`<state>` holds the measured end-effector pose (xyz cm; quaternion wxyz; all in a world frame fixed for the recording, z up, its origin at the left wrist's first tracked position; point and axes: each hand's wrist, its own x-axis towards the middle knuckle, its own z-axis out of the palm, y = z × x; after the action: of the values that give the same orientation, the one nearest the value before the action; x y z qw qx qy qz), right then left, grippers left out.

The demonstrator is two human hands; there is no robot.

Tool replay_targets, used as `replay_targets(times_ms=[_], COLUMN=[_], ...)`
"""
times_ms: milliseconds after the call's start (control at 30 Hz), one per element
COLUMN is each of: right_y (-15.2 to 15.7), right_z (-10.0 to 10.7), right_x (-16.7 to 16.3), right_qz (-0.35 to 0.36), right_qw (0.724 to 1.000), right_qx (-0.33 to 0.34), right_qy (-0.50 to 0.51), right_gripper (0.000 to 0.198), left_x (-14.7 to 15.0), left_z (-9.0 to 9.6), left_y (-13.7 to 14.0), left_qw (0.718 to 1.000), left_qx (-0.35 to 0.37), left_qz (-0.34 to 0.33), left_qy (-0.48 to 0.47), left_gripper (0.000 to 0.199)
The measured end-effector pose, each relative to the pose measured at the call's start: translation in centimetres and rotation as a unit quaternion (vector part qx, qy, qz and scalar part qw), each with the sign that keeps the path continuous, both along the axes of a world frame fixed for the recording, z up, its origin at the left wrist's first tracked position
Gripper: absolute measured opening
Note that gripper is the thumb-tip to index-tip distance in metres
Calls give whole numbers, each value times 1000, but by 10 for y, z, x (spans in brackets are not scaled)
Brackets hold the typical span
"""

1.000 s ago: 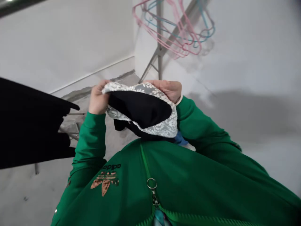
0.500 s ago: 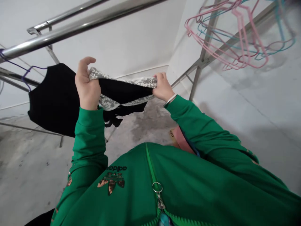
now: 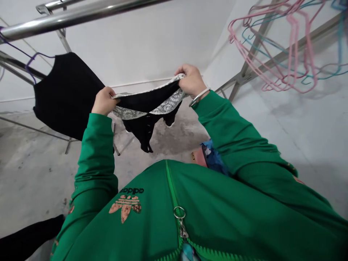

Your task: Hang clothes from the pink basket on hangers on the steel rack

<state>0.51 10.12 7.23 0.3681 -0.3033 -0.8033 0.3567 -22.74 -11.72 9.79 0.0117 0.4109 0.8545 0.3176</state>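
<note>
A black garment with white lace trim (image 3: 148, 103) is stretched between my two hands, its lower black part dangling towards the floor. My left hand (image 3: 104, 100) pinches one end of the lace edge, thumb against fingers. At the other end my right hand (image 3: 190, 80) is closed on the lace and black cloth, its fingers curled over the top. Just left of my left hand, a black sleeveless top (image 3: 66, 96) hangs on a purple hanger (image 3: 34, 59). The exact kind of the lace-trimmed garment cannot be made out.
A metal rail (image 3: 81, 20) crosses the upper left. Several pink hangers (image 3: 295, 43) and blue hangers (image 3: 339, 43) hang at the upper right by a metal rack frame (image 3: 241, 77). A pink container (image 3: 199, 158) with blue cloth (image 3: 214, 157) stands on the floor. Black cloth (image 3: 32, 232) lies lower left.
My left hand has gone from raised fingers to a pinch on the lace edge. My right hand has risen slightly. The garment is spread wider, its lower part hanging more freely.
</note>
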Motion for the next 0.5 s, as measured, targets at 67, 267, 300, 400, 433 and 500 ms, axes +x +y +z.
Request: replay_targets(times_ms=[67,267,300,400,433,500], right_y=[1,7,11,23,27,34], right_z=[-2,-24,-29,-44,-48,-55], right_x=[2,19,22,36,42,54], right_qz=[-2,12,9,-2,-4,0], right_qw=[1000,997,996,990,988,983], right_qx=[-5,-29,-28,-24,-24,-28], right_qy=[-11,-71,-85,-139,-155,-180], right_gripper=[23,30,32,37,37,35], left_x=[8,52,59,78,83,94], left_z=[-9,-43,-49,-63,-66,-69], left_y=[3,20,23,29,31,32], left_qw=[997,936,923,908,910,927], left_qx=[38,145,143,131,124,72], left_qz=[9,18,23,15,4,-49], left_qy=[-71,-322,-357,-397,-395,-365], left_gripper=[17,19,21,23,22,17])
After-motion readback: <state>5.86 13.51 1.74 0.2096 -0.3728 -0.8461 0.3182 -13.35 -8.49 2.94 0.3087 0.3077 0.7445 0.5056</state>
